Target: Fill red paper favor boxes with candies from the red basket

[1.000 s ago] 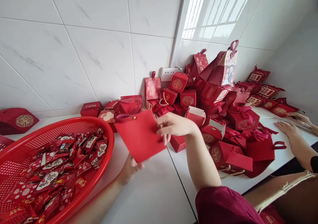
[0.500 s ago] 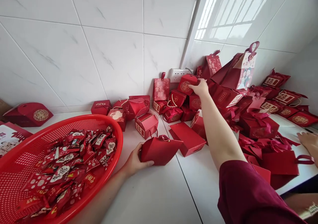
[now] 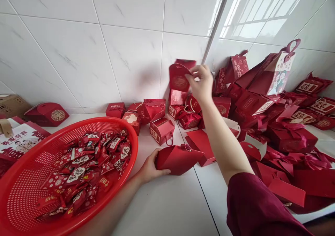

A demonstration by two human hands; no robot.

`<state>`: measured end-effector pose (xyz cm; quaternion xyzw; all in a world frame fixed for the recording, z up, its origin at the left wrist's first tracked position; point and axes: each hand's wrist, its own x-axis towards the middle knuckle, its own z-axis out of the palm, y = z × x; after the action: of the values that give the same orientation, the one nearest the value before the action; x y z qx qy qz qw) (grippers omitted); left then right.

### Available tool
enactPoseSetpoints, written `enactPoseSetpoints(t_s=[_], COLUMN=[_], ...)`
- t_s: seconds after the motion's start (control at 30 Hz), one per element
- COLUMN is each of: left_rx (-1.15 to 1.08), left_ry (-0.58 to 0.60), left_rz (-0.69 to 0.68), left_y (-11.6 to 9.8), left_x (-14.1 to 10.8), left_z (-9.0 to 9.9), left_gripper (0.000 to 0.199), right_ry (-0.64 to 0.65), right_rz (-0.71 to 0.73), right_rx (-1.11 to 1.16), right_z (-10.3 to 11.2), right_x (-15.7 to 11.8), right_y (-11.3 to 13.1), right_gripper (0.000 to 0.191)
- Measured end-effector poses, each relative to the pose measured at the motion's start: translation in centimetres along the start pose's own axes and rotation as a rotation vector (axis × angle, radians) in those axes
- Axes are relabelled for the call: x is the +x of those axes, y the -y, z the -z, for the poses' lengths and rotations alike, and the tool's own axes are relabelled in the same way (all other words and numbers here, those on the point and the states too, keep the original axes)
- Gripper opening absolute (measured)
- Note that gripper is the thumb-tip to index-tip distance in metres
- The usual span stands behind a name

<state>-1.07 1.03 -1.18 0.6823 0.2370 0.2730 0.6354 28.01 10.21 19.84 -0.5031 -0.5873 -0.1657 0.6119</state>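
My left hand (image 3: 153,168) grips the left end of a plain red gift box (image 3: 178,161) resting on the white counter. That box tapers to a top edge with a small loop. Higher up, near the wall, my right hand (image 3: 201,82) pinches the edge of a smaller red gift box (image 3: 180,76) with a round gold print, slightly blurred and held above the other boxes. Left of my left hand stands a red plastic basket (image 3: 134,149) with many wrapped candies (image 3: 78,171) inside. Just behind the left-hand box sits a red box with a cord handle (image 3: 162,128).
Several small red boxes line the wall, among them one with a gold medallion (image 3: 48,114) at the far left. A large pile of red boxes and ribbons (image 3: 290,135) covers the right side. A tall bag with a strap (image 3: 272,70) leans there. A cardboard box (image 3: 13,104) stands far left.
My right hand has lifted the small gold-printed box off the pile, up and to the left. My left hand still holds its box. The other person's hand at the right has left the view.
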Motion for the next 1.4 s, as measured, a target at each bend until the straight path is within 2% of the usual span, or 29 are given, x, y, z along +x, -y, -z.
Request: enactPoseSetpoints(t_s=[0.07,0.1,0.17,0.23,0.27,0.33,0.4,0.47,0.53,0.57,0.63,0.7,0.77,0.87,0.97,1.07,1.2,1.3,1.4], left_rx=[0.0,-0.003,-0.005,0.005,0.015,0.032,0.028,0.015,0.003,0.0,-0.011,-0.021,-0.019,-0.006,-0.002,0.014,0.024,-0.007,-0.021], left_ry=[0.003,0.006,0.014,0.016,0.016,0.021,0.027,0.032,0.029,0.028,0.029,0.037,0.042,0.04,0.041,0.035,0.021,0.029,0.016], left_rz=[0.016,0.024,0.032,0.032,0.031,0.033,0.037,0.04,0.042,0.044,0.042,0.033,0.027,0.027,0.027,0.027,0.025,0.027,0.035], left_y=[0.0,0.0,0.1,0.1,0.1,0.1,0.2,0.3,0.3,0.4,0.4,0.3,0.2,0.2,0.2,0.3,0.4,0.5,0.7], left_x=[-0.1,-0.1,-0.2,-0.2,-0.2,-0.1,-0.1,0.0,0.0,0.0,0.0,0.0,0.0,-0.2,-0.3,-0.4,-0.5,-0.6,-0.7], left_z=[0.0,0.1,0.1,0.2,0.2,0.3,0.3,0.3,0.2,0.2,0.1,0.1,0.1,0.1,0.1,0.1,0.1,0.0,0.0], left_gripper=[0.081,0.08,0.079,0.076,0.075,0.074,0.074,0.075,0.075,0.075,0.075,0.075,0.075,0.074,0.073,0.074,0.076,0.076,0.077], right_ry=[0.061,0.15,0.394,0.55,0.577,0.55,0.496,0.488,0.591,0.67,0.726,0.712,0.677,0.643,0.577,0.589,0.678,0.658,0.608], right_rz=[-0.001,0.003,0.041,0.086,0.095,0.055,-0.092,-0.303,-0.494,-0.576,-0.63,-0.603,-0.543,-0.446,-0.385,-0.407,-0.499,-0.499,-0.44], right_rx=[0.113,0.154,0.233,0.241,0.207,0.051,-0.193,-0.5,-0.683,-0.728,-0.748,-0.745,-0.735,-0.665,-0.469,-0.082,0.416,0.605,0.631], right_z=[-3.0,-4.4,-6.4,-7.1,-6.9,-5.8,-3.9,-1.8,0.3,1.2,2.5,3.4,3.9,4.5,4.1,2.0,-3.3,-8.0,-12.1], right_x=[-0.8,-1.5,-2.9,-4.1,-4.5,-4.4,-3.5,-2.5,-1.7,-1.6,-1.6,-1.8,-1.8,-1.1,0.0,0.6,-0.5,-2.2,-4.0], right_y=[1.7,2.3,3.0,2.7,2.2,0.2,-2.8,-6.3,-9.4,-10.6,-12.2,-12.4,-11.6,-8.9,-5.8,-3.0,0.1,1.7,2.0], right_gripper=[0.003,0.001,0.008,0.014,0.015,0.015,0.023,0.052,0.083,0.094,0.102,0.104,0.105,0.105,0.1,0.097,0.102,0.111,0.12])
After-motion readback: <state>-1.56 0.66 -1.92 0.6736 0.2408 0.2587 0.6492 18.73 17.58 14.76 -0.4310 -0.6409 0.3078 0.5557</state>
